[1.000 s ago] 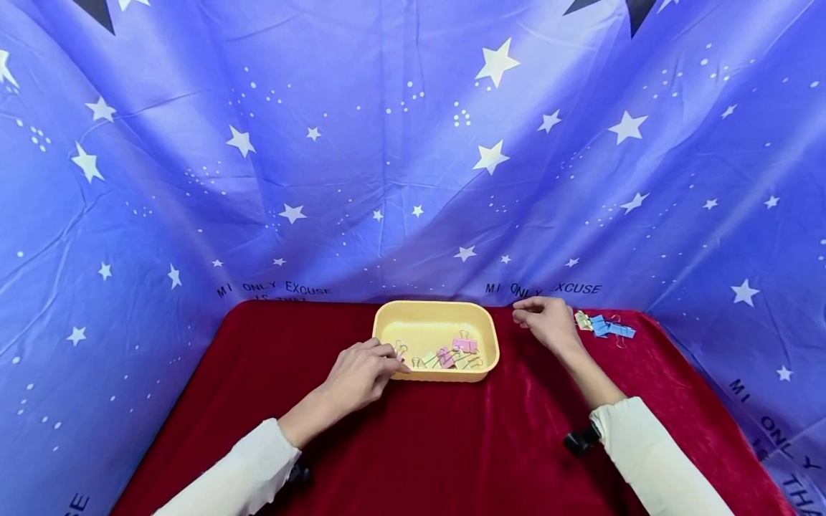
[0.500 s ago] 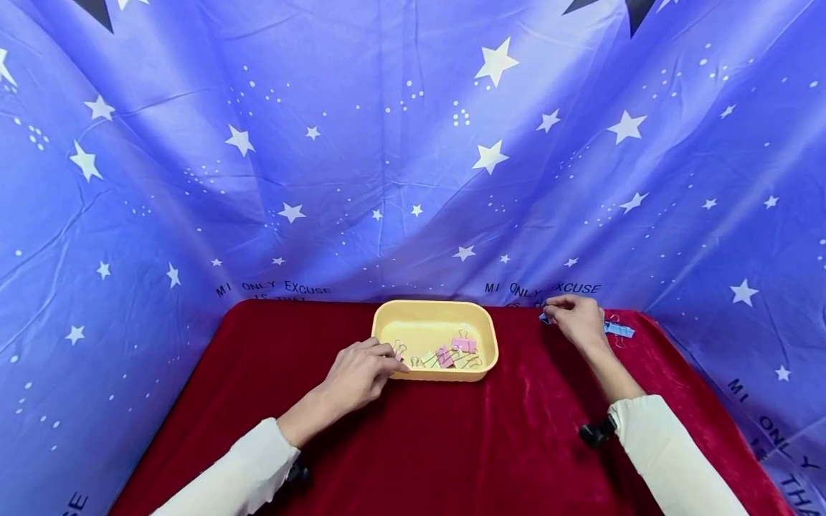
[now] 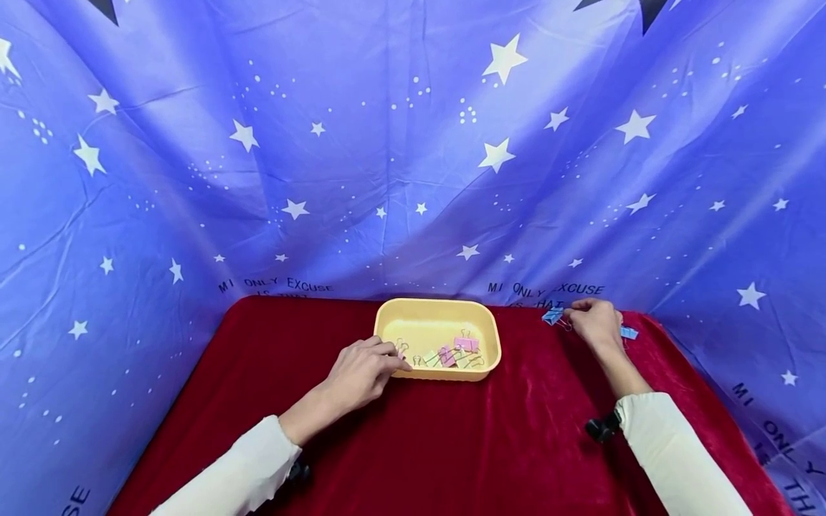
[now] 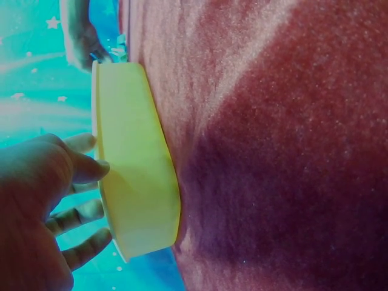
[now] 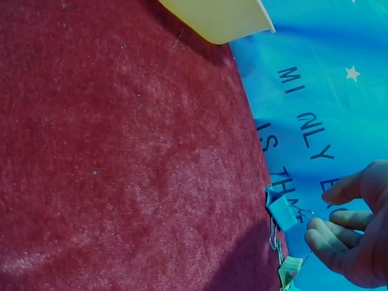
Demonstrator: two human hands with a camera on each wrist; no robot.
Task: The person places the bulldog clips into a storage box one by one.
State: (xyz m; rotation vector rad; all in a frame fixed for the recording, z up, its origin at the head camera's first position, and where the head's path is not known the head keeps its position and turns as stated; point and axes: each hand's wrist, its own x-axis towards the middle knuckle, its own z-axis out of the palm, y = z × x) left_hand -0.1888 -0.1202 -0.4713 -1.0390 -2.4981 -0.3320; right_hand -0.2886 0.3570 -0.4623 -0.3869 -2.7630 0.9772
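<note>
My left hand (image 3: 364,369) holds the near left rim of a yellow plastic bin (image 3: 439,315), thumb outside and fingers over the edge. Pink and pale green binder clips (image 3: 466,344) lie along the bin's near side. At the table's back right, a blue binder clip (image 3: 553,316) sits just left of my right hand (image 3: 596,326). The right wrist view shows that hand's thumb and fingers apart, with the clip's wire handle reaching toward the fingertips. Below it is a pale green clip (image 5: 291,270), hidden behind the hand in the head view. Another blue clip (image 3: 629,332) shows right of the hand.
Dark red velvet cloth (image 3: 452,444) covers the table. A blue star-printed curtain (image 3: 361,143) rises right behind the table's back edge and along both sides.
My right hand has moved right to the clips, first shifting a blue binder clip leftward and then drawing back from it. The left hand has stayed on the bin.
</note>
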